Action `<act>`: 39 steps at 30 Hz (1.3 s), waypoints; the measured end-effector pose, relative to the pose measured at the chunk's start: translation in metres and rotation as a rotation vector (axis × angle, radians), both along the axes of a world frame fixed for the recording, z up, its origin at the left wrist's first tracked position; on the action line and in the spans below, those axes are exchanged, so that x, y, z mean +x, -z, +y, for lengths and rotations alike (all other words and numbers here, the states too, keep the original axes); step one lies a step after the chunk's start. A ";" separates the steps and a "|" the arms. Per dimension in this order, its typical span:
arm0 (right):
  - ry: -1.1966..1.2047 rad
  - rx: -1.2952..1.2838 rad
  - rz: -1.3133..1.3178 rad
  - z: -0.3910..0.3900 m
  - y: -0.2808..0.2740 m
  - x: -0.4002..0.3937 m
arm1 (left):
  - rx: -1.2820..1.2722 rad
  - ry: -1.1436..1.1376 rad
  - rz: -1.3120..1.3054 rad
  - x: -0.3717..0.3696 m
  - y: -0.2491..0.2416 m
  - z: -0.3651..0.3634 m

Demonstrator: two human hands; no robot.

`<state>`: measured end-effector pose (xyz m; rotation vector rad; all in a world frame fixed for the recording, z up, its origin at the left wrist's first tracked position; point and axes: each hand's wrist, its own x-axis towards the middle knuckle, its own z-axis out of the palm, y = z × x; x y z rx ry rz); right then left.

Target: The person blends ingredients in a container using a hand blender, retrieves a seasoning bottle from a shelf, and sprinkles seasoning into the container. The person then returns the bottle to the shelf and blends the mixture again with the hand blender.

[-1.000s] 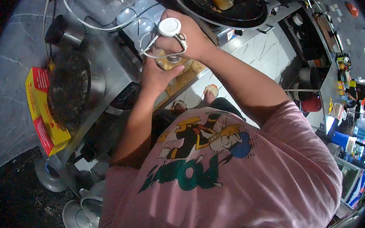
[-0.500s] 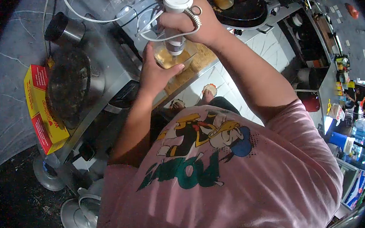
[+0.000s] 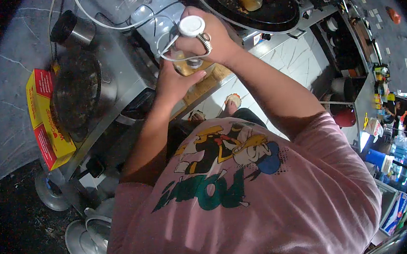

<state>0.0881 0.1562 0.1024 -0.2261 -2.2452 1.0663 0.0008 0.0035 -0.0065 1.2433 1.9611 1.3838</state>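
Observation:
My right hand (image 3: 213,40) is wrapped round a white hand blender (image 3: 192,26), just below its round top. A white cord loops around its body, and a coiled band sits by my wrist. The blender's lower end is down inside a clear container (image 3: 183,69) with yellowish liquid. My left hand (image 3: 170,82) grips this container from the near side, thumb along its right edge. Beneath it lies a wooden board (image 3: 206,85) at the counter's edge. The blender's tip is hidden, and my hands cover much of the container.
A wok (image 3: 226,15) with a spatula (image 3: 252,3) in it sits at upper right. Clear plastic containers (image 3: 161,11) stand behind my hands. On the left are a large dark pot (image 3: 77,96), a metal canister (image 3: 74,31) and a yellow-red wrap box (image 3: 50,117). Metal lids (image 3: 84,248) lie lower left.
The blender's top and my right hand have shifted left and toward my body, changing the blender's tilt. My left hand keeps hold of the container, almost still.

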 end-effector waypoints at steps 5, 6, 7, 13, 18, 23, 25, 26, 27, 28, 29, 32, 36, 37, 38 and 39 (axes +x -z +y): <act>-0.024 -0.148 -0.050 -0.001 0.003 -0.001 | 0.006 0.038 0.036 -0.001 -0.007 0.000; 0.009 -0.044 -0.028 0.001 -0.004 -0.001 | 0.009 0.037 0.038 0.000 -0.008 0.000; 0.040 0.060 -0.007 0.004 -0.011 -0.001 | -0.029 0.003 0.032 0.001 -0.009 -0.001; -0.147 -0.240 0.066 0.005 -0.059 0.007 | 0.001 -0.035 -0.021 0.005 -0.016 -0.003; -0.146 -0.113 0.051 0.014 -0.060 0.005 | -0.005 -0.029 -0.029 0.004 -0.014 -0.004; -0.176 -0.188 0.093 0.014 -0.058 0.005 | -0.041 -0.035 -0.084 0.004 -0.006 -0.003; -0.187 -0.147 0.093 0.018 -0.055 0.003 | -0.050 -0.042 -0.061 0.004 -0.006 -0.003; -0.197 -0.105 0.093 0.021 -0.053 0.003 | -0.058 -0.048 -0.038 0.004 -0.006 -0.004; -0.198 -0.105 0.092 0.023 -0.052 0.002 | -0.058 -0.049 -0.038 0.004 -0.004 -0.003; -0.193 -0.065 0.081 0.024 -0.050 0.001 | -0.042 -0.041 -0.037 0.003 -0.001 -0.002; -0.189 -0.025 0.070 0.024 -0.049 0.001 | -0.026 -0.034 -0.036 0.002 0.001 -0.002; -0.043 0.089 0.028 0.015 -0.042 -0.001 | -0.016 -0.033 -0.024 0.001 0.003 -0.002; -0.033 -0.002 -0.006 0.005 -0.009 -0.003 | 0.022 -0.030 0.036 0.001 -0.003 -0.001; -0.033 -0.002 -0.007 0.004 0.002 -0.003 | -0.004 -0.024 0.000 0.002 -0.008 -0.001; -0.013 -0.048 -0.022 0.000 0.006 -0.002 | -0.031 -0.018 -0.037 0.002 -0.010 -0.001; 0.007 -0.093 -0.036 -0.001 0.009 -0.002 | -0.032 -0.017 -0.037 0.002 -0.007 -0.001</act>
